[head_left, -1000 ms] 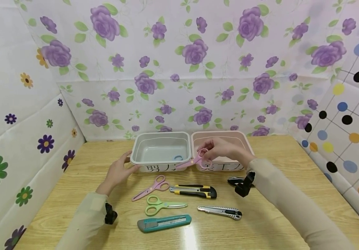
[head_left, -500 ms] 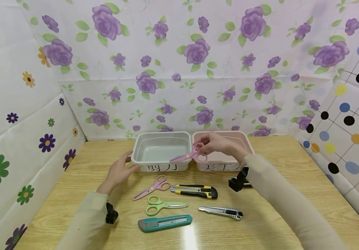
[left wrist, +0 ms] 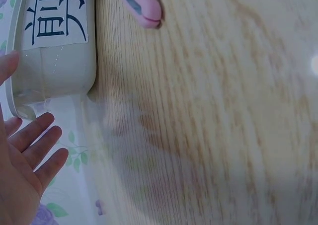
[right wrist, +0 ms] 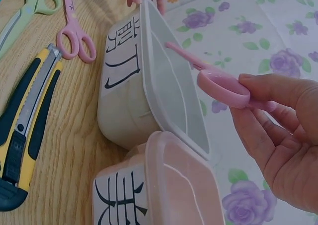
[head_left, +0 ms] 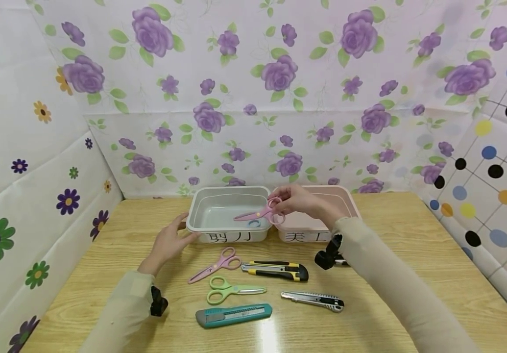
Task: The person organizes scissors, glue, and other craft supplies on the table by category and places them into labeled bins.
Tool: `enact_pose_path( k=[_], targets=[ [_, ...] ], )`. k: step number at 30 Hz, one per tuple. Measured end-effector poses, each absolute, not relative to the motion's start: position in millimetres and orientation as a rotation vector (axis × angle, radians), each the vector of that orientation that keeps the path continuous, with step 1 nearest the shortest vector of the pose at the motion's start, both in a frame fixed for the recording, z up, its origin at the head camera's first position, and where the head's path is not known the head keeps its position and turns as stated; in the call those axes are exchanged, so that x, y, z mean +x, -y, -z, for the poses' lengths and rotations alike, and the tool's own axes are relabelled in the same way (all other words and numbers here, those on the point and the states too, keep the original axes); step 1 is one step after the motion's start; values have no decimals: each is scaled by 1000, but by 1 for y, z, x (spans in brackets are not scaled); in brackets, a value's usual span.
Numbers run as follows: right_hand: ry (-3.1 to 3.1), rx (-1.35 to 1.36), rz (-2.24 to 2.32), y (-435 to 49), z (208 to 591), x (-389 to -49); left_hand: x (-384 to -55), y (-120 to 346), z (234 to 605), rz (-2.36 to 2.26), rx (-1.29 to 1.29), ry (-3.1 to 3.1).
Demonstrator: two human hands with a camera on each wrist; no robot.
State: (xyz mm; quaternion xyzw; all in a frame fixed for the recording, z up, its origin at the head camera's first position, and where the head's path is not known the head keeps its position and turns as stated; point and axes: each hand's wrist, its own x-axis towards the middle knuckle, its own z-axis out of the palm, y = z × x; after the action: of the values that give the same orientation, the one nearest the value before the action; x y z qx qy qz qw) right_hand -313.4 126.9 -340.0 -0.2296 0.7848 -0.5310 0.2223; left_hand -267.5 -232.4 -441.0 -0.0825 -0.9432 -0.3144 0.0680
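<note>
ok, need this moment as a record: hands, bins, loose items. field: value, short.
left hand: at the left end of the gray bin, thumb at its front
right hand: pinches the held scissors by the handles
held scissors: pink, blades above the gray bin
gray bin contents: a blue loop; rest unclear
pink bin: right of gray bin
table scissors: pink pair, green pair
table cutters: yellow-black cutter, silver cutter, teal cutter
partly hidden: dark item by right sleeve
</note>
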Motion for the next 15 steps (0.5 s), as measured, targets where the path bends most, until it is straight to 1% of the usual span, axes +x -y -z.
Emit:
enact_pose_path(
  k=[15],
  targets=[
    [-2244,-477,1565,-111,350,-324,-267,232,440,962,-246,2844]
  ],
)
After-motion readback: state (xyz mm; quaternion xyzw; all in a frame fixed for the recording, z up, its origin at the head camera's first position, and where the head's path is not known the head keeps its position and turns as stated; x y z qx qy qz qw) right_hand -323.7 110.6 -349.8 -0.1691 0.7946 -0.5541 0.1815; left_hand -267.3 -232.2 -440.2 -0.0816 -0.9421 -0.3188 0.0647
